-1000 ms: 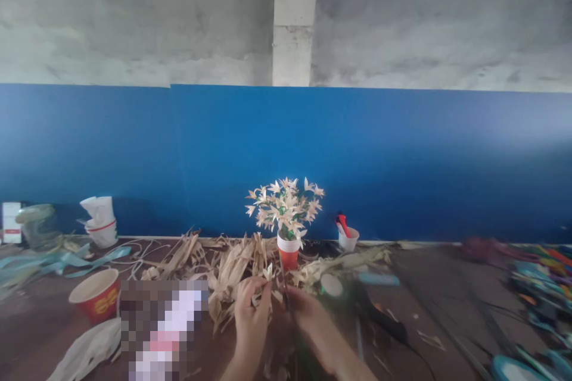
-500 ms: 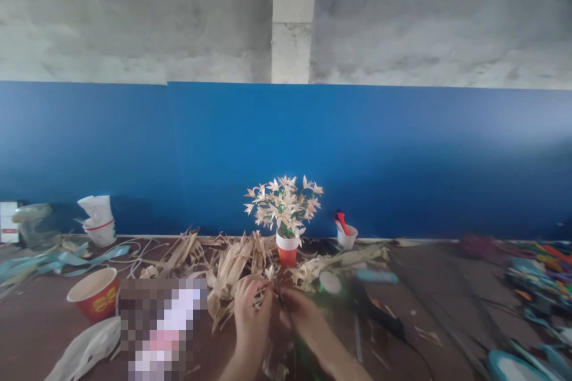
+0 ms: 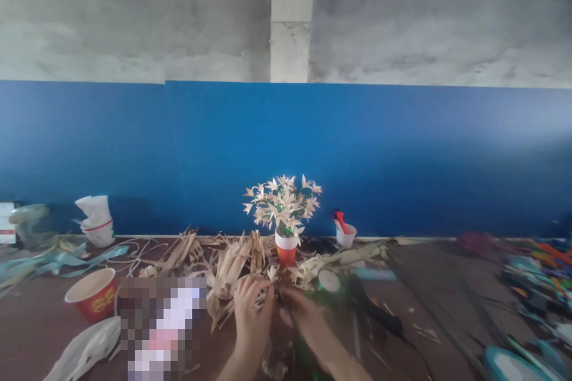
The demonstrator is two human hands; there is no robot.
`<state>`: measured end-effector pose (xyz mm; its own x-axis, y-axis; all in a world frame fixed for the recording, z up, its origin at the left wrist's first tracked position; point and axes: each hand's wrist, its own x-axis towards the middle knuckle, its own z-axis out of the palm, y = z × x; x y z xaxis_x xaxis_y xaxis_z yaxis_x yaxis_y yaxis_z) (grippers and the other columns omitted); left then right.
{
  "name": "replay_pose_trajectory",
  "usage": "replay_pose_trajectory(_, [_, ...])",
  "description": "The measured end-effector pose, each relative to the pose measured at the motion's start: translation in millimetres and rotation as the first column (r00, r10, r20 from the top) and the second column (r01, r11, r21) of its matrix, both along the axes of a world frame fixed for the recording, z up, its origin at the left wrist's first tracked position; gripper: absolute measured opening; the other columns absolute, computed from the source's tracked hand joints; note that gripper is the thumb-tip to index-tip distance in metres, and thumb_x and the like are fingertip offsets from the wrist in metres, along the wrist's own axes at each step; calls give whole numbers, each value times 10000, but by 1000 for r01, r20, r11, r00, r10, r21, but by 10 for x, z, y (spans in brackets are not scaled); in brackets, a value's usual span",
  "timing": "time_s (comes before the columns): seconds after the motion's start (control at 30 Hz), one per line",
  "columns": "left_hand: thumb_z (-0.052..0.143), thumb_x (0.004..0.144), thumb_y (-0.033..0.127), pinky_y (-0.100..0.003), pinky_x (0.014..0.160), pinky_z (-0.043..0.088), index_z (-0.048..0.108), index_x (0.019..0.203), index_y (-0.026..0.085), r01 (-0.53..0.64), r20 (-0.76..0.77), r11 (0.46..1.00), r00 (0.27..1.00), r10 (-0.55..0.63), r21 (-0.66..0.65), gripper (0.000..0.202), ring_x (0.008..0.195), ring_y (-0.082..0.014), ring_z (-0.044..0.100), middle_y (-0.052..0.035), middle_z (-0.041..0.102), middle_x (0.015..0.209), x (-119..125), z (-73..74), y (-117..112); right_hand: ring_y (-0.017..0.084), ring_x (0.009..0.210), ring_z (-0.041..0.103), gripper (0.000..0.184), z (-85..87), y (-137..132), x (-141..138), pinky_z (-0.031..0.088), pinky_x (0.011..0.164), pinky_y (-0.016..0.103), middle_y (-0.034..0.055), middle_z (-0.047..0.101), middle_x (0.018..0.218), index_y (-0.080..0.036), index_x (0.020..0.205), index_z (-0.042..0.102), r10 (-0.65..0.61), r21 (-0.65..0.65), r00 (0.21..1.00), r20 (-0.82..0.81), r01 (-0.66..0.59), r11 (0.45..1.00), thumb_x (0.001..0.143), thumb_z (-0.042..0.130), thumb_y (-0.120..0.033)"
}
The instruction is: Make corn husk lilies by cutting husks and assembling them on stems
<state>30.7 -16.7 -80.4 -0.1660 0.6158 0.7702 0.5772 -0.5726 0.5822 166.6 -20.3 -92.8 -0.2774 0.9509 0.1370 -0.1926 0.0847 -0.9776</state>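
Low in the middle, my left hand (image 3: 254,306) is closed, thumb against fingers, around a small pale flower (image 3: 271,274) that looks made of dried husk. Close beside it, my right hand (image 3: 300,311) has its fingers bent in at the flower's base; what they grip is dark and blurred. Just beyond both hands stands a red-and-white cup (image 3: 286,253) filled with a bunch of similar pale flowers (image 3: 283,205) on green stems. Dried corn husks (image 3: 232,265) lie in a heap at the left hand's far side.
A red paper bowl (image 3: 92,294) and white plastic bag (image 3: 84,345) lie left. At right are a white cup (image 3: 346,236) with a red-handled tool, a round white-topped container (image 3: 329,281) and a black corded tool (image 3: 379,317). Coloured strips (image 3: 543,268) are piled far right.
Both hands stay together at almost the same spot. The dark thin shape by my right hand shows less clearly now. The whole view has shifted very slightly.
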Motion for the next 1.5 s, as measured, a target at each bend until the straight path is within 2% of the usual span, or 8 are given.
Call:
replay_pose_trajectory(0.27, [564, 805, 172, -326, 691, 478, 625, 734, 212, 11, 16, 1000, 1000, -11, 19, 102, 765, -197, 597, -18, 661, 746, -1, -18, 5, 222, 791, 607, 424, -141, 35, -81, 510, 721, 348, 67, 678, 816, -197, 991, 700, -78, 61, 996, -42, 81, 995, 648, 744, -442])
replay_pose_trajectory(0.53, [549, 810, 200, -331, 691, 491, 634, 728, 211, -2, 27, 1000, 1000, 2, 0, 118, 765, -203, 612, -30, 665, 748, 0, 9, -1, 224, 798, 613, 395, -194, 51, -73, 516, 721, 345, 52, 679, 784, -209, 967, 700, -69, 43, 997, -33, 71, 997, 645, 750, -431])
replay_pose_trajectory(0.77, [545, 812, 206, -334, 687, 494, 630, 723, 210, 0, 24, 1000, 1000, 0, -1, 123, 757, -202, 612, -33, 665, 747, -2, 15, 0, 232, 820, 617, 405, -159, 57, -94, 516, 733, 345, 61, 685, 813, -198, 918, 703, -109, 58, 994, -3, 109, 992, 611, 763, -456])
replay_pose_trajectory(1.07, [558, 809, 211, -328, 688, 497, 634, 716, 211, -11, 25, 1000, 1000, 12, -18, 121, 764, -202, 611, -36, 662, 753, -11, -13, 15, 193, 724, 594, 410, -128, 22, -67, 505, 681, 315, 38, 659, 730, -186, 951, 706, -95, 57, 995, 13, 94, 994, 647, 745, -459])
replay_pose_trajectory(1.27, [548, 818, 229, -330, 687, 498, 637, 714, 210, -9, 9, 999, 1000, 9, -34, 138, 757, -202, 612, -36, 662, 748, -27, 13, 22, 190, 712, 587, 398, -138, 34, -61, 497, 668, 308, 34, 651, 711, -182, 946, 709, -87, 38, 996, 8, 87, 996, 659, 733, -456])
replay_pose_trajectory(1.5, [564, 813, 250, -354, 724, 489, 667, 741, 225, -23, -55, 998, 998, 20, -52, 128, 800, -214, 606, -34, 666, 790, -104, 53, 68, 197, 706, 584, 391, -69, 38, 53, 482, 654, 309, 35, 648, 706, -197, 982, 708, -40, 11, 997, 65, 39, 999, 666, 728, -427])
